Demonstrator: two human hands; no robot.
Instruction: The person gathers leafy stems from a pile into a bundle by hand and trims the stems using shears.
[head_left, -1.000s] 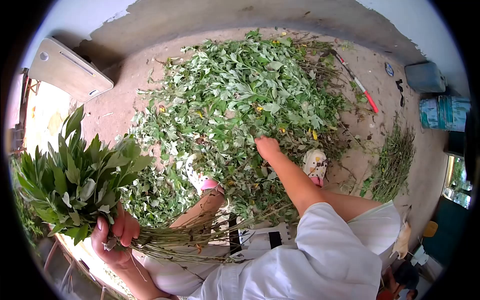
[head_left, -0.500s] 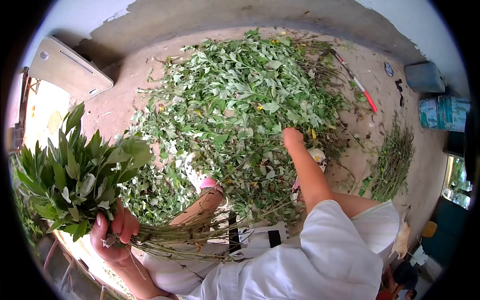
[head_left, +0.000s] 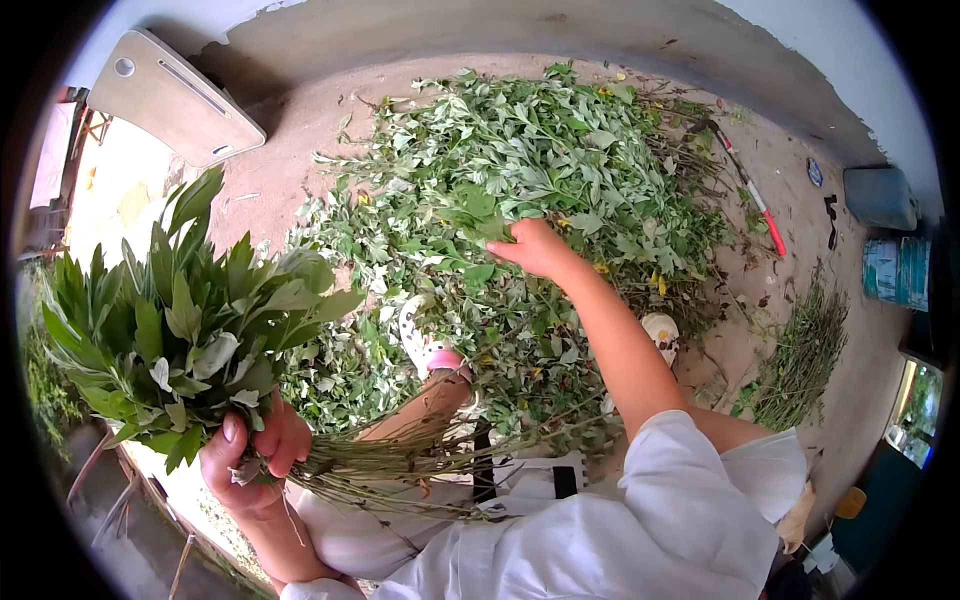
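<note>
My left hand (head_left: pixel 255 455) is wrapped round a thick bunch of leafy stems (head_left: pixel 185 330), its leaves up and to the left, its thin bare stalks (head_left: pixel 390 468) stretching right across my lap. My right hand (head_left: pixel 530 248) reaches over the heap of cut green leaves (head_left: pixel 570 160) on the floor. Its fingers are pressed together at some leaves near the middle of the heap; whether a stem is gripped between them is hard to make out.
A folded board (head_left: pixel 175 98) leans at the back left. A red-and-white handled tool (head_left: pixel 752 190) lies right of the heap, near a stem bundle (head_left: pixel 803 355). Blue containers (head_left: pixel 880 198) stand by the right wall. My feet in patterned clogs (head_left: pixel 418 335) touch the heap.
My right hand has moved from the heap's right side left and up to its middle. The view has shifted, so the surroundings sit further right. My left hand keeps its hold on the bunch.
</note>
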